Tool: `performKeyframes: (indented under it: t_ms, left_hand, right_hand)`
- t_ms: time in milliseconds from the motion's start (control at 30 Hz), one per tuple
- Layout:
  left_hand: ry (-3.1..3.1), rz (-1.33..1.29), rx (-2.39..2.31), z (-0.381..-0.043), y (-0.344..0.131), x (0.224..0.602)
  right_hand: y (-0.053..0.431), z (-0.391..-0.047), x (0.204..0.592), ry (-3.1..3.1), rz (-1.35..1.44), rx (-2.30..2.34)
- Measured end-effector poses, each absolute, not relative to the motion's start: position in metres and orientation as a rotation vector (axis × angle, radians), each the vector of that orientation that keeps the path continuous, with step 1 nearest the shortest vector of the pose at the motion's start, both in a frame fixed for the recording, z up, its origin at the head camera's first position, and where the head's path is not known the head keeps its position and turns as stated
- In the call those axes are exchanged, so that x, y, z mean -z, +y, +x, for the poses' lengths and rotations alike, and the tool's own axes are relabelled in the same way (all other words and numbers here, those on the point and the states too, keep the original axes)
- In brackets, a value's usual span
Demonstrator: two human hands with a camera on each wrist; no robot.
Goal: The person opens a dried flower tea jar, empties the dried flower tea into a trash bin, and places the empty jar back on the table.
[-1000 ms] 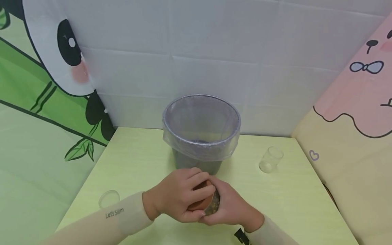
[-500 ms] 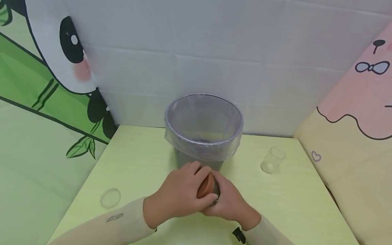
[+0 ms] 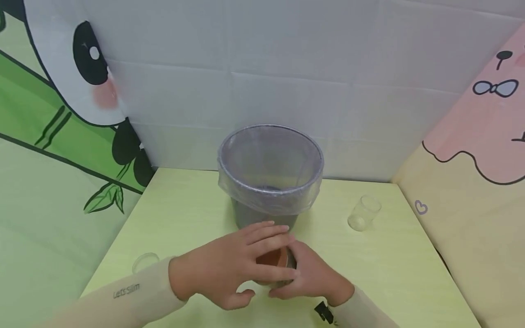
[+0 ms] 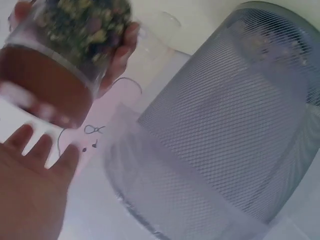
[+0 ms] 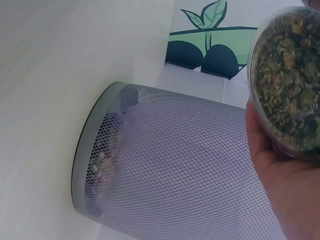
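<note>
A clear jar (image 4: 85, 30) of dried flowers and herbs, with a brown-orange lid (image 3: 270, 258), is in my right hand (image 3: 313, 275), whose fingers and thumb curl round its side. In the right wrist view, the jar's base (image 5: 290, 80) faces the camera and the dried pieces show through it. My left hand (image 3: 229, 262) lies over the lid in the head view, its fingers straight and spread and its thumb apart. The left wrist view shows the left fingertips (image 4: 40, 145) close to the lid; contact there is hard to tell.
Just beyond the hands stands a grey mesh bin (image 3: 246, 212) lined with a translucent bag (image 3: 270, 200); some dried bits show near its bottom. A clear glass container (image 3: 364, 213) is at the right of the yellow table (image 3: 184, 200). A clear round lid (image 3: 141, 261) lies left, partly behind the sleeve.
The left hand's fingers were curled round the lid and have straightened and spread, the hand shifting left. The right hand keeps its hold on the jar.
</note>
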State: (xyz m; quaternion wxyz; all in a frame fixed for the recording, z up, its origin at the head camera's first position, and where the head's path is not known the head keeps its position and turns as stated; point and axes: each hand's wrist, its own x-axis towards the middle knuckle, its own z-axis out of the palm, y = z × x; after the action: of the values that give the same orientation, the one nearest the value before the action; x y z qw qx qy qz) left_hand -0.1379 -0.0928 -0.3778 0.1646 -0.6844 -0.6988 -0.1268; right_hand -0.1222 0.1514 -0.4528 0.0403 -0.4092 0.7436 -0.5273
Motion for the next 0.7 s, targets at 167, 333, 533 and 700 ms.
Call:
performKeyframes:
  t_ms: [167, 333, 533, 700]
  left_hand:
    - [-2.087, -1.95, 0.342, -0.133, -0.094, 0.37]
    - [-2.163, -1.924, 0.296, -0.132, -0.096, 0.365]
    - [-2.356, -1.769, 0.33, -0.13, -0.095, 0.369]
    - [-2.49, -1.587, 0.394, -0.126, -0.091, 0.376]
  right_hand:
    - [0.151, -0.122, 0.455, 2.197, -1.258, 1.61]
    - [0.152, -0.121, 0.456, 2.209, -1.221, 1.603]
    - [0.151, -0.12, 0.455, 2.223, -1.212, 1.611]
    - [0.152, -0.117, 0.455, 2.291, -1.136, 1.595]
